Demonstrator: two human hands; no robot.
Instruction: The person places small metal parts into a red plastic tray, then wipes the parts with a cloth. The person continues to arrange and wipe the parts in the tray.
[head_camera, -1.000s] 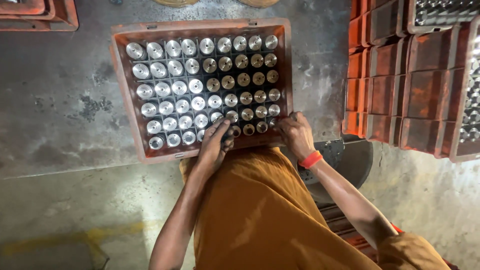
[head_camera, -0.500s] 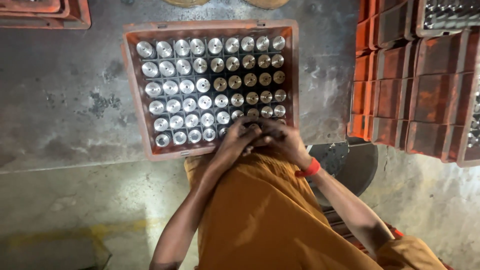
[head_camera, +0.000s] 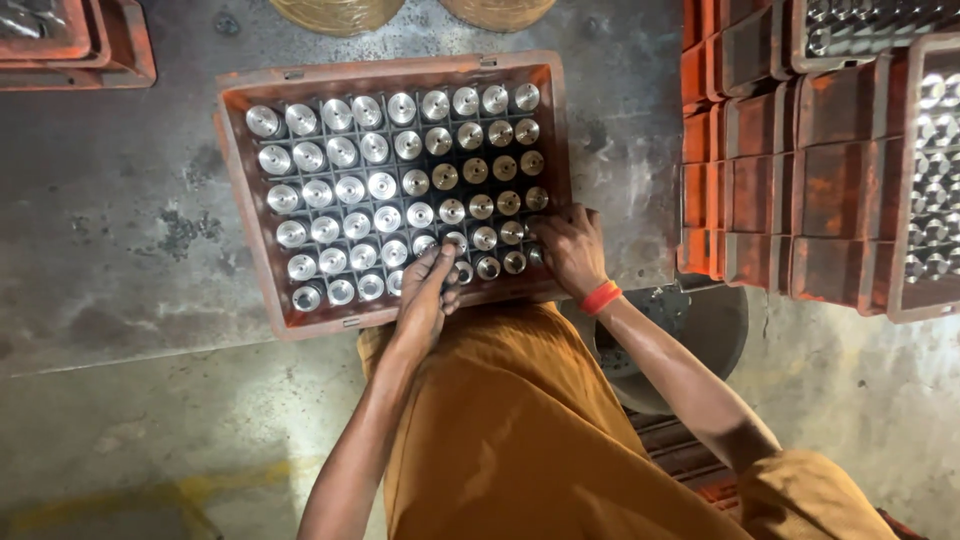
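An orange plastic crate (head_camera: 240, 215) lies on the grey floor, its grid filled with several shiny round metal parts (head_camera: 350, 190). My left hand (head_camera: 428, 285) reaches over the crate's near edge, its fingertips pinching one metal part in the front rows. My right hand (head_camera: 568, 248), with an orange band at the wrist, rests on the crate's near right corner, fingers spread over the parts there. Whether it grips one is hidden.
Stacked orange crates (head_camera: 800, 160) stand at the right, some holding metal parts. More crates (head_camera: 70, 40) sit at the top left. Two round woven baskets (head_camera: 340, 12) lie beyond the crate. A dark metal stool (head_camera: 700, 320) is under me.
My hands met at the crate's near middle, then parted: the left stays near the front middle, the right moved to the near right corner.
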